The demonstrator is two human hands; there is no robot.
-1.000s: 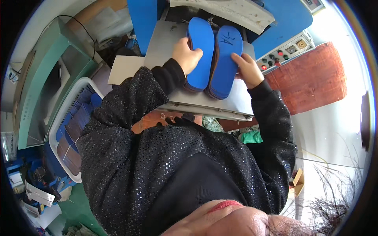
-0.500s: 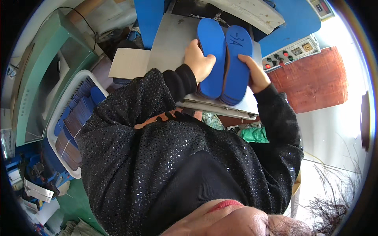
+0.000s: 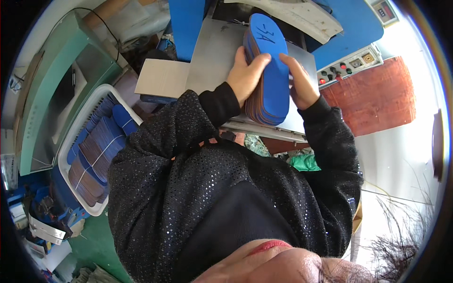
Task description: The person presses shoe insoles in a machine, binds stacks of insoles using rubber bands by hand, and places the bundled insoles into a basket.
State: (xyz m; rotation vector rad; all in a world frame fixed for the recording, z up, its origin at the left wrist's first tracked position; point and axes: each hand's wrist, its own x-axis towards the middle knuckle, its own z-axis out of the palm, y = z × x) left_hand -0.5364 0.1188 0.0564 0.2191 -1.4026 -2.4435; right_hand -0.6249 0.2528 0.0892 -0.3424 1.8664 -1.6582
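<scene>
One thick stack of blue insoles [image 3: 275, 87] stands tilted over the grey metal machine table, its brown layered edges showing on the left side. Dark handwriting marks the top insole near its toe end. My left hand [image 3: 246, 75] is wrapped round the stack's left side, thumb across the top. From the right, my right hand [image 3: 303, 85] grips the opposite edge with its thumb near the upper part; its other fingers are partly hidden.
The grey metal table [image 3: 214, 52] lies under the blue machine's pale press head [image 3: 302, 16]. At right is a control panel [image 3: 349, 63] with buttons and a lit red lamp. A cardboard piece [image 3: 163, 78] sits left. A white basket [image 3: 66, 174] holds bundled insoles.
Two side-by-side insole stacks have come together into one thicker stack, the marked insole now on top. Both hands have closed in around it.
</scene>
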